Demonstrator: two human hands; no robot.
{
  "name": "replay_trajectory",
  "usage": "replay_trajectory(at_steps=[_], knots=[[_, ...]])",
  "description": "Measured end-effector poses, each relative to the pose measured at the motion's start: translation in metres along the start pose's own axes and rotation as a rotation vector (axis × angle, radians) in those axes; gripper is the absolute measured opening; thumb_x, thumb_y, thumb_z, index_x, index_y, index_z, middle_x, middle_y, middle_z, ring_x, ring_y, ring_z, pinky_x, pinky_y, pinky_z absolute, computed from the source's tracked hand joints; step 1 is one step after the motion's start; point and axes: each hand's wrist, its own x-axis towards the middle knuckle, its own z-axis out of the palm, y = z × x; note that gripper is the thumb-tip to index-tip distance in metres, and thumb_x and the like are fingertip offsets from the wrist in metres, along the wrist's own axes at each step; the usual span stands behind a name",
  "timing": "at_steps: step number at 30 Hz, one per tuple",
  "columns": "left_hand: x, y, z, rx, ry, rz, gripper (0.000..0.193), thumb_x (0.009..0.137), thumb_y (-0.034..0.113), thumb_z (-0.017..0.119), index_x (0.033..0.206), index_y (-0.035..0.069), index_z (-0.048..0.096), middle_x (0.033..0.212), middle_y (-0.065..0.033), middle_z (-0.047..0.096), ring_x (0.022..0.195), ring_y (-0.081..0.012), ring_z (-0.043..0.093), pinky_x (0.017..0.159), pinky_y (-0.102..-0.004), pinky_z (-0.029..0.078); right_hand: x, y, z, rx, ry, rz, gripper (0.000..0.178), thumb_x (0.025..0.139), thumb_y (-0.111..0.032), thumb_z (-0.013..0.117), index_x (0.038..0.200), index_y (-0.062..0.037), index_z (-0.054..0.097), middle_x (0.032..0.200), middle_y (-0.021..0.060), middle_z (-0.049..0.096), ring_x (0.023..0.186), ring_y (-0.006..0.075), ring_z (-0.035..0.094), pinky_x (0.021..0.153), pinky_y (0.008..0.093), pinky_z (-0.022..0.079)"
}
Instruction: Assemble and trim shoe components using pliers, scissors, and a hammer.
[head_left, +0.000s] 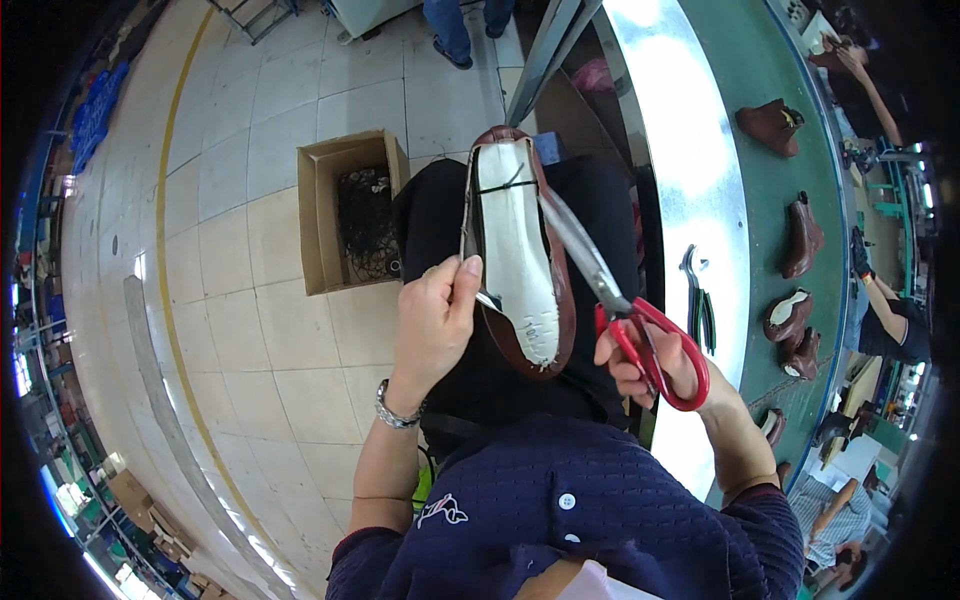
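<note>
A brown leather shoe upper point(567, 300) lies sole side up across my lap, its pale insole point(512, 240) facing me. A dark cord crosses the insole near its far end. My left hand point(440, 310) pinches the leather edge at the shoe's left side. In my right hand point(650, 360) are scissors with red handles point(690, 385). Their long metal blades point(585, 250) point away from me along the shoe's right edge, the tips close to the leather. Whether the blades touch it I cannot tell.
An open cardboard box point(318, 225) holding dark scraps point(368, 230) stands on the tiled floor, left of my legs. At right, pincers point(700, 300) lie on a metal ledge point(690, 130). Several brown shoes point(803, 238) sit on the green belt point(765, 180). Other people are beyond it.
</note>
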Motion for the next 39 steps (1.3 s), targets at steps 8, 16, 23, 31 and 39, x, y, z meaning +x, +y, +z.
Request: replay_trajectory(at_steps=[8,16,23,31,39], knots=[[0.007,0.007,0.002,0.077,0.032,0.106,0.036,0.096,0.016,0.056,0.067,-0.002,0.045,0.054,-0.0167,0.043,0.047,-0.031,0.045,0.048,-0.0401,0.032,0.045,-0.007,0.018,-0.245,0.154,-0.072,0.069,0.089,-0.074,0.04,0.068,-0.0083,0.046,0.052,-0.0008,0.043,0.041,0.0095,0.046,0.038,0.0227,0.039],[0.019,0.015,0.013,0.272,0.202,0.292,0.056,0.09,0.013,0.057,0.14,-0.003,0.039,0.137,-0.0255,0.048,0.127,-0.038,0.048,0.105,-0.041,0.04,0.048,0.019,0.012,-0.184,0.236,-0.089,0.053,0.097,-0.053,0.049,0.071,-0.0069,0.048,0.052,0.0006,0.045,0.041,0.0099,0.046,0.036,0.0237,0.035],[0.044,0.019,0.043,0.534,0.368,0.468,0.038,0.087,0.022,0.063,0.118,0.0,0.061,0.144,-0.0193,0.042,0.129,-0.0412,0.042,0.106,-0.0483,0.035,0.019,0.044,-0.014,-0.274,0.431,-0.483,0.051,0.099,-0.054,0.041,0.077,-0.009,0.047,0.049,-0.0008,0.044,0.035,0.01,0.041,0.033,0.0222,0.03],[0.041,0.013,0.04,0.566,0.601,0.677,0.015,0.077,0.007,0.074,0.087,-0.001,0.067,0.096,-0.0094,0.065,0.103,-0.0248,0.062,0.092,-0.0386,0.049,-0.01,0.013,-0.178,-0.977,1.327,-0.383,0.041,0.088,-0.036,0.071,0.097,0.0036,0.067,0.07,0.002,0.059,0.066,0.0102,0.052,0.058,0.0272,0.039],[0.024,0.069,-0.031,0.332,0.899,0.91,0.014,0.084,0.007,0.071,0.096,0.002,0.068,0.096,-0.0105,0.068,0.088,-0.0247,0.068,0.077,-0.0351,0.055,0.011,0.016,-0.281,-1.272,1.538,-0.335,0.044,0.085,-0.03,0.072,0.115,0.0016,0.065,0.098,0.0191,0.069,0.09,0.0295,0.066,0.081,0.0371,0.051]])
